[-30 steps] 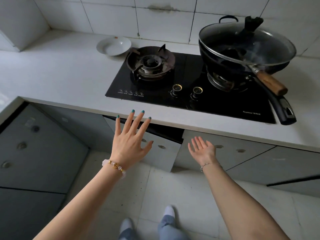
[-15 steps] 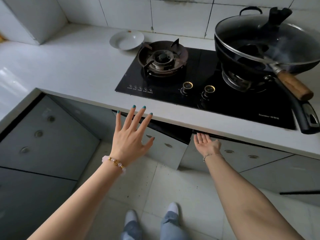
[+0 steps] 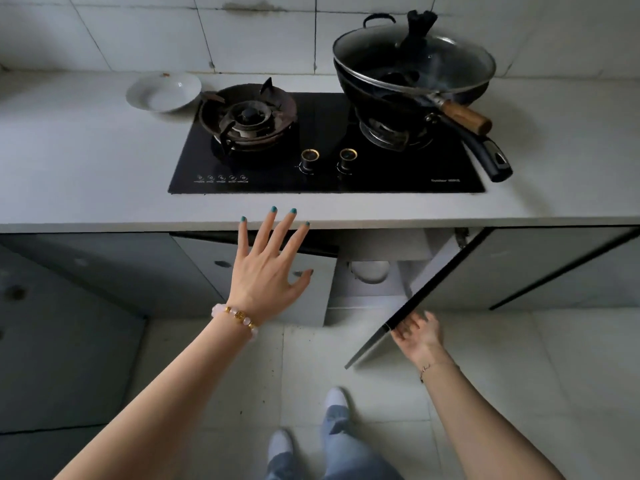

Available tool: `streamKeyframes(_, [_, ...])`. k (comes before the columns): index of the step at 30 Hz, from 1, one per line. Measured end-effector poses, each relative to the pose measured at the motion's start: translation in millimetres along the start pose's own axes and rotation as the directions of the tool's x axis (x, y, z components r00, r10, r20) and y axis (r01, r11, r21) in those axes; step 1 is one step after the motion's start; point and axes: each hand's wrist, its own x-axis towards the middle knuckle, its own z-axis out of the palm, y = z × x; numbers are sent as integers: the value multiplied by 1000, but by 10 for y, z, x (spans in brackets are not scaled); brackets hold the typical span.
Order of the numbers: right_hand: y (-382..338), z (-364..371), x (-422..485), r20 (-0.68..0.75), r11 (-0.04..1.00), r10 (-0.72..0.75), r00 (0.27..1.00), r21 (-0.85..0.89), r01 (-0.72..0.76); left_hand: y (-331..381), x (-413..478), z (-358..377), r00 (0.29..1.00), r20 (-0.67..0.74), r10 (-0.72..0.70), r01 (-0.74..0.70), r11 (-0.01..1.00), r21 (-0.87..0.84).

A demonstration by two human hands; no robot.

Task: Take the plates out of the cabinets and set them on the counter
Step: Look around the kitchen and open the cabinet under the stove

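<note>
A white plate [image 3: 162,91] lies on the white counter [image 3: 86,161], left of the stove. Under the counter, the grey cabinet door [image 3: 426,289] stands swung open toward me. My right hand [image 3: 417,336] grips its lower free edge; the hand is blurred. Inside the open cabinet [image 3: 363,294], a white round dish [image 3: 369,271] shows on a shelf, partly hidden by the counter overhang. My left hand [image 3: 270,265] hovers with fingers spread in front of the neighbouring door [image 3: 311,296], which stands slightly ajar, its fingertips at the counter's front edge. It holds nothing.
A black two-burner gas stove [image 3: 325,168] is set in the counter. A lidded wok [image 3: 415,71] sits on its right burner, long handle [image 3: 485,154] pointing toward the counter's front right. Closed grey cabinet doors [image 3: 86,271] run along the left. My feet [image 3: 311,438] stand on the tiled floor.
My right hand pulled the cabinet door open toward me, exposing the white dish inside. The view shifted to face the stove squarely. My left hand stayed spread near the counter edge.
</note>
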Motion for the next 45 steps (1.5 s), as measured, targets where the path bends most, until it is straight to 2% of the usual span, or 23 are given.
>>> streamKeyframes(12, [-361,-809,-484,-251,972,-180,951,-191,134,170,-86,-90,989,-38,144,-145,988,-49])
streamKeyframes(17, [-555,-1147,-660,-337,917,-329,882,-336,214,361,-30,-71,970,-66,234,-239,968,-76])
streamKeyframes(22, [-687,-1389,-720,-315,837,-437,842,-484,254,607,73,-122,955,-55,293,-296,952,-75])
streamKeyframes(27, [-717,-1507,-651,-270,702,-584,766,-642,309,684,109,-117,945,-60,322,-326,944,-56])
streamKeyframes(30, [-717,-1569,-586,-288,619,-655,699,-735,277,661,73,-110,949,-52,310,-313,948,-63])
streamKeyframes(35, [-734,-1641,-569,-268,484,-702,659,-860,165,577,21,-92,957,-35,286,-288,956,-63])
streamKeyframes(42, [-612,-1565,-702,-311,291,-752,582,-948,-130,438,7,-119,961,-55,271,-274,960,-56])
streamKeyframes(45, [-542,-1480,-734,-226,192,-816,532,-974,-119,327,-9,-122,964,-61,258,-261,965,-42])
